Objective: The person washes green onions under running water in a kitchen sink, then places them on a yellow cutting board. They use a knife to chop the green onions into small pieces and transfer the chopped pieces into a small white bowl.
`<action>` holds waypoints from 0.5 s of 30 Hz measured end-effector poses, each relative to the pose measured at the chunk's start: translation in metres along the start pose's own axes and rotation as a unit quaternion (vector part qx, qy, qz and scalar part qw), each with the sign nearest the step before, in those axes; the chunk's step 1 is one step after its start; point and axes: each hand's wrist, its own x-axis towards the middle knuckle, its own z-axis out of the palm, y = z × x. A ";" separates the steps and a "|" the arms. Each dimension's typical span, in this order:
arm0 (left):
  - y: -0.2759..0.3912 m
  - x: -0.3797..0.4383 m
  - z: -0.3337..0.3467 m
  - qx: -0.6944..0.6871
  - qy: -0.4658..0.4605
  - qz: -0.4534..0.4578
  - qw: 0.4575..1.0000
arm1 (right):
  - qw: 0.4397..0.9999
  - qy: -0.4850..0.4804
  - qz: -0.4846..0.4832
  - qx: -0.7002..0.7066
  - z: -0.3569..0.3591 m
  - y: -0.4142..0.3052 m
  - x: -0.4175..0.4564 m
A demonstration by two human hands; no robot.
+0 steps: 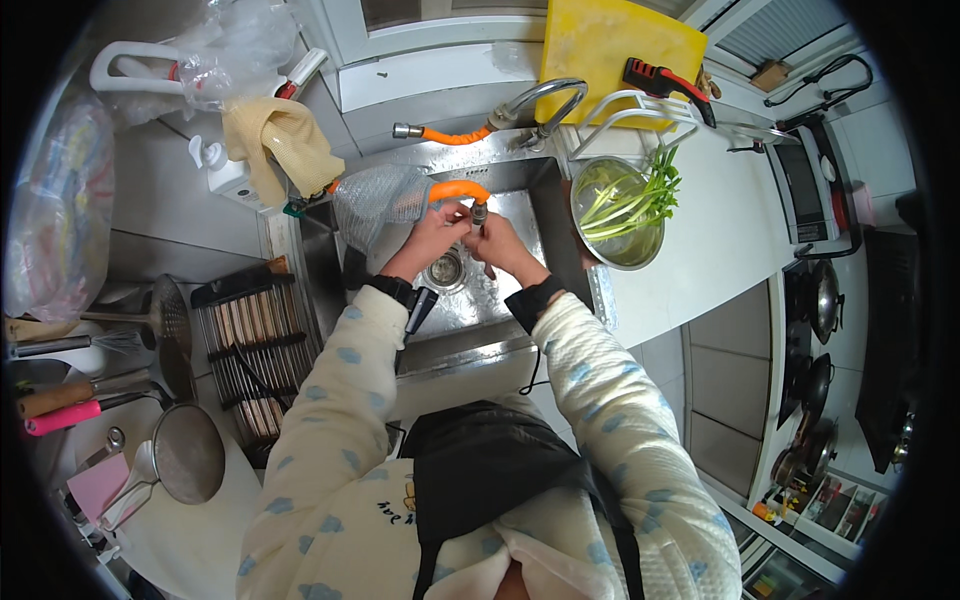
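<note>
My left hand (427, 238) and my right hand (501, 244) are close together over the stainless steel sink (551, 187), fingers bent and nearly touching. Just above them hangs the metal nozzle (478, 213) of an orange flexible hose (459, 190). My fingers hide what lies between them, so I cannot tell whether either hand grips anything. A small brownish shape shows below the right fingers, too unclear to name. Under my hands is the round drain strainer (445, 270). Beside my left hand, a grey mesh bag (379, 202) hangs over the sink's left part.
A metal bowl (626, 259) with green celery-like stalks (622, 214) stands right of the sink. Behind are a chrome faucet (566, 94) with another orange hose, a yellow cutting board (592, 52) and a knife sharpener (664, 79). A dish rack (251, 345) and utensils sit left.
</note>
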 end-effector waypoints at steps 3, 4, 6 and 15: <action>-0.043 0.012 -0.014 0.000 0.174 -0.078 0.982 | 0.970 -0.041 0.077 0.228 -0.004 0.004 0.010; -0.036 0.000 -0.009 -0.077 0.204 -0.110 0.970 | 0.941 -0.032 0.076 0.329 -0.006 -0.018 0.000; -0.047 -0.014 -0.003 -0.193 0.237 -0.212 0.928 | 0.942 -0.051 0.033 0.330 -0.002 -0.008 0.003; -0.100 0.016 0.033 -0.568 0.068 -0.092 0.815 | 0.991 0.128 -0.025 0.012 0.061 0.022 0.005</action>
